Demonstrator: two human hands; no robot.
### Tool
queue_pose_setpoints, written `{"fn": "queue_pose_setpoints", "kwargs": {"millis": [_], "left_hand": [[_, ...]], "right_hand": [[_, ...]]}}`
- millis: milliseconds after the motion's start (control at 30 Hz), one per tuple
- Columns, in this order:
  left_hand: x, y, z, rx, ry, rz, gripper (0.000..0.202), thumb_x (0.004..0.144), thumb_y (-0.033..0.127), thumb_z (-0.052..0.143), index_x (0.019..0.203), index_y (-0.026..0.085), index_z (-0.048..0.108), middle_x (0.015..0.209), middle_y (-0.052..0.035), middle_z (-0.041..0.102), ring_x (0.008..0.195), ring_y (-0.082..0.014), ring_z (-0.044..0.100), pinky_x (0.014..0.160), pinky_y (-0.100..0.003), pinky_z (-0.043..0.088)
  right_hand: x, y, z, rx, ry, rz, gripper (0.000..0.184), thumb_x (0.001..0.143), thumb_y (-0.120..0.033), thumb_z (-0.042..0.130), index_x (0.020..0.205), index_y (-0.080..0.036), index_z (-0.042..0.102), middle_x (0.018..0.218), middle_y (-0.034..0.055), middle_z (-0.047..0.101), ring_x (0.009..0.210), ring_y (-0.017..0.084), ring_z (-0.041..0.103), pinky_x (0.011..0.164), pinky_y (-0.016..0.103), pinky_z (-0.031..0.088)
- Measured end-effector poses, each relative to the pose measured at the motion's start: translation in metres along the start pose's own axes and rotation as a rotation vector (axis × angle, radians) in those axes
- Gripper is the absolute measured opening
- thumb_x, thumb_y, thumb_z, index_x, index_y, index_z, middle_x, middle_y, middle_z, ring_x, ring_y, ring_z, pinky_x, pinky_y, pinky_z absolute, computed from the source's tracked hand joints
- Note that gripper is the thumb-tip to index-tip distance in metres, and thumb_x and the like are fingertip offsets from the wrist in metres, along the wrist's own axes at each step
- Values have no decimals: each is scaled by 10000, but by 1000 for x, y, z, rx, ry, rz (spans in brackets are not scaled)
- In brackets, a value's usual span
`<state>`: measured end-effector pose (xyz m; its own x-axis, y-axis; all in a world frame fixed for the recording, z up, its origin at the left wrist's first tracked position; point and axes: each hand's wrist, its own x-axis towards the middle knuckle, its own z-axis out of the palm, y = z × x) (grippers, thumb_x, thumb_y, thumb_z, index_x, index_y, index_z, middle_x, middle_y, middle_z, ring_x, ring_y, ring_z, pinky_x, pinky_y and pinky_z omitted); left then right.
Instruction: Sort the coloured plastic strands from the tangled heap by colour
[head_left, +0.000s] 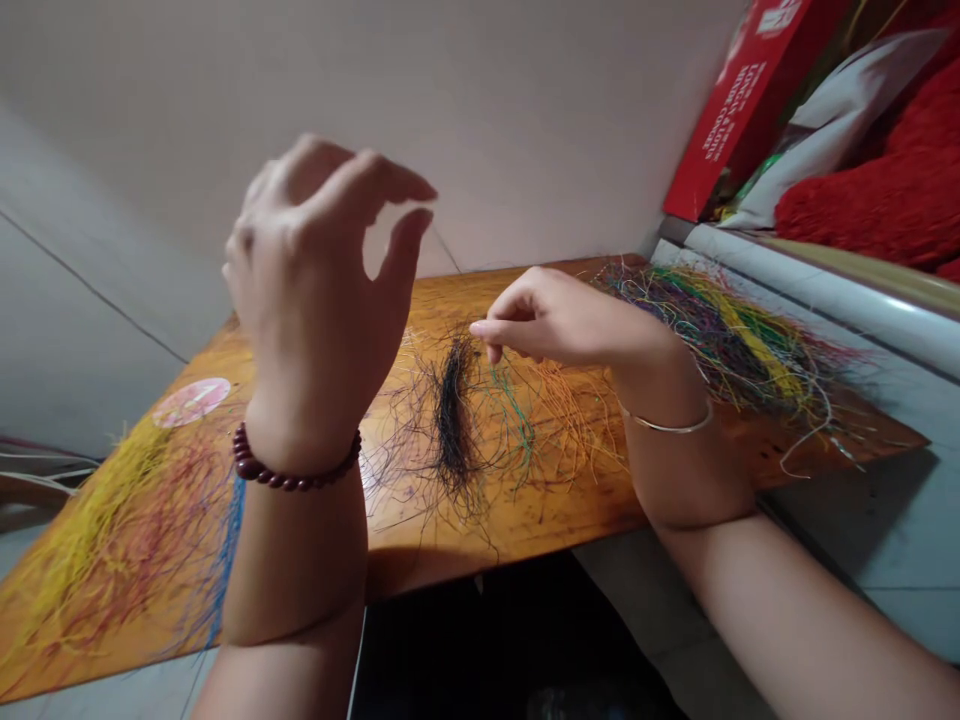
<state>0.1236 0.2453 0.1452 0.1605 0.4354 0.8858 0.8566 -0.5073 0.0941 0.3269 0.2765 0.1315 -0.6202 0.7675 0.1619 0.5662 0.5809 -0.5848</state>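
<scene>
My left hand is raised above the wooden table, a dark red bead bracelet on its wrist. Its thumb and index fingertip curve toward each other with a small gap, and no strand shows between them. Lower and to the right, my right hand has its thumb and index finger pinched together. Whatever they grip is too fine to make out. Just below that pinch lies a bundle of black wire strands. Beside it are a few green strands and a loose spread of orange strands.
Yellow strands, red strands and blue strands lie on the table's left. A mixed-colour heap covers the right end. A round pink-and-white sticker is near the wall. A red box stands at right.
</scene>
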Motion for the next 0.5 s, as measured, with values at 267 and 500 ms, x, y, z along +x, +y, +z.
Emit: {"fn": "queue_pose_setpoints", "kwargs": {"millis": [267,500], "left_hand": [[-2,7,-7,-94,121,-12,330,962,234,510,1285,263,575,1081,34,651,909,-146,691,848,-327,549],[-6,10,-1,-99,58,-75,527,920,206,589,1430,246,463,930,37,674,842,-131,680,765,-266,545]], "right_hand": [[58,64,34,-317,-195,428,249,832,-229,568,758,-146,791,649,84,695,600,168,630,624,286,433],[75,92,58,-442,-354,515,229,803,-246,610,833,-128,803,781,137,749,684,221,689,664,296,480]]}}
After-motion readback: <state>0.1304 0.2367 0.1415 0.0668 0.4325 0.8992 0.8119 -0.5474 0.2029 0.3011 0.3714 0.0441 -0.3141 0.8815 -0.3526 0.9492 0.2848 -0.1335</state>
